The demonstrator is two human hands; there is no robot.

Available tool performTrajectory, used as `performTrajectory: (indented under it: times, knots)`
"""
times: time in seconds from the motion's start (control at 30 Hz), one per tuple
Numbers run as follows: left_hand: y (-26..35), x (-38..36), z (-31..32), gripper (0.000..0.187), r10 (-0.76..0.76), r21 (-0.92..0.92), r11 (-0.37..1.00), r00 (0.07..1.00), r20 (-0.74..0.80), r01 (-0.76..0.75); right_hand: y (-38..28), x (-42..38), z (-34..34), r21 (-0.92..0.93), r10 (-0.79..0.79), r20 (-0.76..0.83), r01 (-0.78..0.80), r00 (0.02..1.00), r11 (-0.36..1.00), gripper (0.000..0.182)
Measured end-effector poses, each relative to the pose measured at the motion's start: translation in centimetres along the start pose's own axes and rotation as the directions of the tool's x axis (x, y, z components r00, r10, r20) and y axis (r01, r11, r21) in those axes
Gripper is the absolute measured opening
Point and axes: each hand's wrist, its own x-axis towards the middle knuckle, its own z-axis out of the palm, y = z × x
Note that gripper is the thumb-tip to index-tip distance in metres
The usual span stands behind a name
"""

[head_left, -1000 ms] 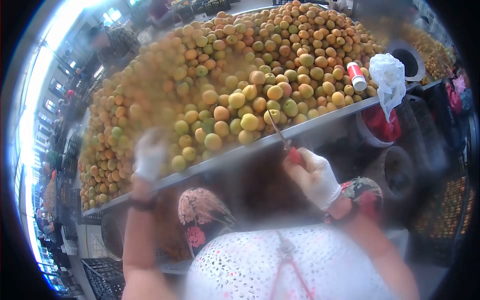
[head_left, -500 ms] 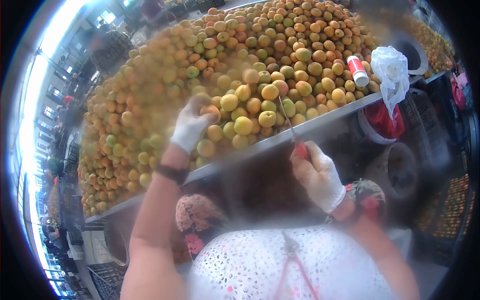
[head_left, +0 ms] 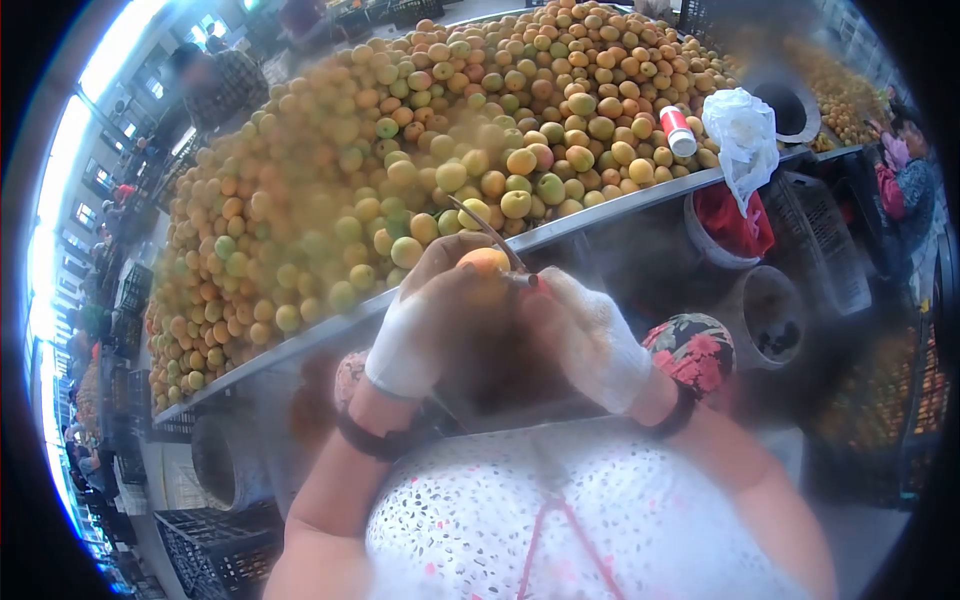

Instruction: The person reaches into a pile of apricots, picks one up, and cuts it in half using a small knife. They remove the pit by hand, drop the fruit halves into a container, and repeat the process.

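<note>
My left hand point(head_left: 415, 330), in a white glove, is closed around an orange-yellow apricot point(head_left: 485, 262) in front of my chest. My right hand point(head_left: 597, 342), gloved too, grips a small knife point(head_left: 487, 229) with a red handle. Its thin blade points up and to the left, right at the apricot's far side. Both hands are close together, just on my side of the metal table edge point(head_left: 560, 226). Beyond them lies a big heap of apricots point(head_left: 515, 203), green-yellow to orange.
On the heap's right side lie a red and white bottle point(head_left: 678, 131) and a clear plastic bag point(head_left: 741, 135). A bucket with a red bag point(head_left: 735, 222) hangs below the edge. Black crates point(head_left: 222, 545) stand at lower left. At far right is another person point(head_left: 908, 175).
My left hand has drawn an apricot back from the heap toward my chest. My right hand has brought the knife leftward to it. The view has shifted slightly.
</note>
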Motion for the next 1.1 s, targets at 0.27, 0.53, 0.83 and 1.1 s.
performTrajectory:
  times: [0.27, 0.53, 0.83, 1.1]
  knots:
    - [0.8, -3.1, 1.0, 0.066, -0.02, 0.127, 0.992, 0.992, 0.124, 0.004, -4.1, -0.9, 0.9, -0.483, -0.316, -0.064, 0.248, 0.947, 0.84, 0.02]
    - [0.8, -4.1, 2.2, 0.064, 0.132, 0.083, 0.988, 0.991, 0.007, -0.132, -4.4, -2.5, 1.1, -0.304, -0.172, 0.049, 0.179, 0.984, 0.936, 0.025]
    - [1.2, -4.2, 3.6, 0.06, 0.163, 0.319, 0.932, 0.985, 0.059, -0.174, -4.2, -3.0, 0.9, -0.441, -0.167, 0.052, 0.173, 0.985, 0.881, 0.025]
    - [0.4, -3.4, 5.1, 0.062, 0.255, 0.461, 0.867, 0.963, -0.087, -0.188, -4.4, -2.7, 1.4, -0.478, -0.124, -0.051, 0.085, 0.991, 0.874, 0.024]
